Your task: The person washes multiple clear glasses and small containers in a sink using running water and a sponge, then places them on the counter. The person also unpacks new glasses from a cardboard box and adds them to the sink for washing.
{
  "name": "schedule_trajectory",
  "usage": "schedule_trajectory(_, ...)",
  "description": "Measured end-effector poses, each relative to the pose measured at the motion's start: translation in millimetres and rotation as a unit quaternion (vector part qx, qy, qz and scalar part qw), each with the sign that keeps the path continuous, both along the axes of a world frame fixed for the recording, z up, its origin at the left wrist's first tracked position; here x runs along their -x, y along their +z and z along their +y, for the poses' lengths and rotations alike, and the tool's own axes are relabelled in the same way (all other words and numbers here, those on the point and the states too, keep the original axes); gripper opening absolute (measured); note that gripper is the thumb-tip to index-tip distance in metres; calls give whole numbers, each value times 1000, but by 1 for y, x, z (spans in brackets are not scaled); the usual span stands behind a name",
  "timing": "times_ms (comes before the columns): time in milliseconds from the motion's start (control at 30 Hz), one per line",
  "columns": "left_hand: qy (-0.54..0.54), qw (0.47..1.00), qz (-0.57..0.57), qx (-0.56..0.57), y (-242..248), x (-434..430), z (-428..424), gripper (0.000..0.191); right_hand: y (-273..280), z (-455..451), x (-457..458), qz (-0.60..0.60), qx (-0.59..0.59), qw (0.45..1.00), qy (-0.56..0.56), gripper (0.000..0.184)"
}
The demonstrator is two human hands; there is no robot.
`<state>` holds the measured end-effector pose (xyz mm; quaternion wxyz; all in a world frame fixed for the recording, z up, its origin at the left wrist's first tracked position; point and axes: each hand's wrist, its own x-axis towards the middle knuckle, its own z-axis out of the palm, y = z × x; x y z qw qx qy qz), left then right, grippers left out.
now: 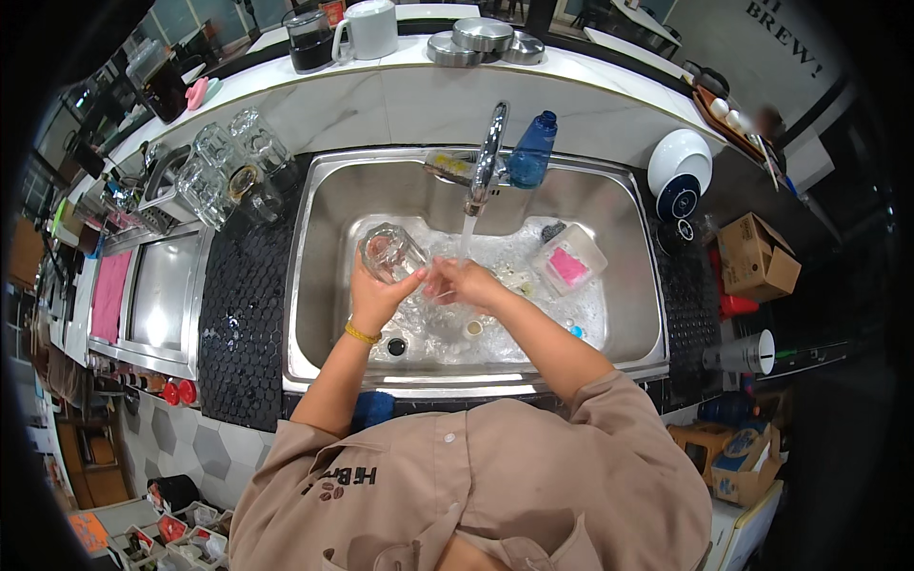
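Note:
My left hand (377, 298), with a yellow band at its wrist, grips a clear faceted glass (391, 251) tilted over the sink. At the glass's lower right end is my right hand (468, 284), fingers bent, just under the stream from the chrome faucet (489, 153). Whether those fingers hold the rim is hard to make out. Both hands are above the foamy floor of the stainless steel sink (321, 207). To their right, a translucent plastic container (593, 250) with a pink patch lies tilted in the suds beside a dark scouring pad (553, 230).
Behind the faucet stands a blue bottle (532, 153), next to a sponge (451, 165). Several upturned glass mugs (203, 189) crowd the left counter (243, 314). A white bowl (678, 160) and black cups (675, 235) line the right side. Metal lids (482, 36) sit on the ledge.

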<state>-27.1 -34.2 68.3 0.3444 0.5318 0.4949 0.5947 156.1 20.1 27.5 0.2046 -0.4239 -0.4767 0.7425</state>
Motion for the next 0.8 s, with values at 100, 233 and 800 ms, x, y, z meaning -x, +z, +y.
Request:
schedule_trajectory(100, 28, 999, 39, 17, 8, 16, -4, 59, -21, 7, -15, -438, -371, 775, 265, 35)
schedule_trajectory(233, 0, 992, -95, 81, 16, 38, -3, 59, -79, -9, -42, -472, -357, 651, 475, 31)
schedule_trajectory(800, 104, 978, 182, -20, 39, 89, -29, 78, -37, 2, -24, -252, -516, 812, 103, 22)
